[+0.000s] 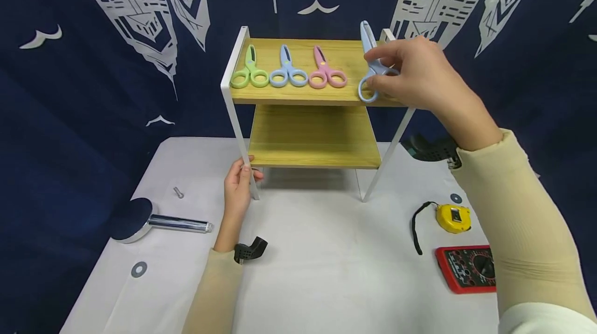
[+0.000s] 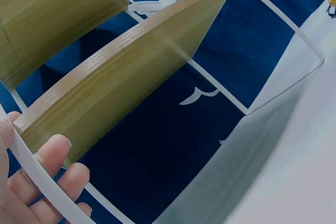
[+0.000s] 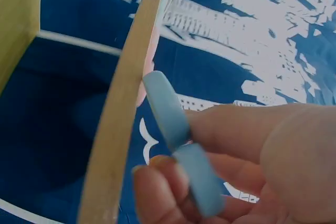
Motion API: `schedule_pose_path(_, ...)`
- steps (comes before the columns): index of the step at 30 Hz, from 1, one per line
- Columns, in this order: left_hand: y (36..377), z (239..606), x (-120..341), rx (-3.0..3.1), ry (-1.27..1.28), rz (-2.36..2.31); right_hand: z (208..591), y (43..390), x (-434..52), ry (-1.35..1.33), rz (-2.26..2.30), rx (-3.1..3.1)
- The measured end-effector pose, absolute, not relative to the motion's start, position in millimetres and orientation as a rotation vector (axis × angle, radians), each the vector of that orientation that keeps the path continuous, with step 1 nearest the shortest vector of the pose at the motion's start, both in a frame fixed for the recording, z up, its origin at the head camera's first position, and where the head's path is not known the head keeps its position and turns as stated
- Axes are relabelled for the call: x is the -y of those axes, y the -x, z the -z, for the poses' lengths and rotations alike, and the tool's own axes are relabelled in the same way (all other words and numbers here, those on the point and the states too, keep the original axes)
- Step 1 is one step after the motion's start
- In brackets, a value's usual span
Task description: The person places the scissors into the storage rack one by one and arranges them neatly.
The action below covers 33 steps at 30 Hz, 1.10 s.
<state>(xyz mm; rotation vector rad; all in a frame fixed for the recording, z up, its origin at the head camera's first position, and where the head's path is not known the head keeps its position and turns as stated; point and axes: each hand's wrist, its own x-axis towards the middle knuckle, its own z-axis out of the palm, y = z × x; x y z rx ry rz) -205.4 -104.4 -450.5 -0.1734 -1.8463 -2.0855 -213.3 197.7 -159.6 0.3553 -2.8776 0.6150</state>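
My right hand (image 1: 417,72) pinches a pair of light blue scissors (image 1: 368,38) over the right end of the upper shelf board (image 1: 298,96), blades pointing to the back. In the right wrist view the blue handle loops (image 3: 167,106) show between thumb and fingers, beside the board's edge. On the same board lie green scissors (image 1: 251,67), another blue pair (image 1: 287,67) and pink scissors (image 1: 325,68) in a row. My left hand (image 1: 239,189) grips the white left front leg of the shelf (image 1: 238,126) at the lower board (image 1: 314,139), with fingers around the leg (image 2: 39,177).
On the white table (image 1: 345,272), a chrome shower head (image 1: 135,222), a small screw (image 1: 178,192) and a grey washer (image 1: 139,269) lie at left. At right are a yellow tape measure (image 1: 452,218), a red multimeter (image 1: 466,269) and another washer (image 1: 456,198). A navy curtain (image 1: 70,116) hangs behind.
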Motion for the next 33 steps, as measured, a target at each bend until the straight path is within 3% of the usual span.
schedule_pose_path(9,205,449,104,1.859,0.152,2.083,164,244,-180,-0.305,-0.319,2.919)
schedule_pose_path(33,202,448,104,1.841,0.178,2.098,182,239,-173,-0.308,-0.271,2.798)
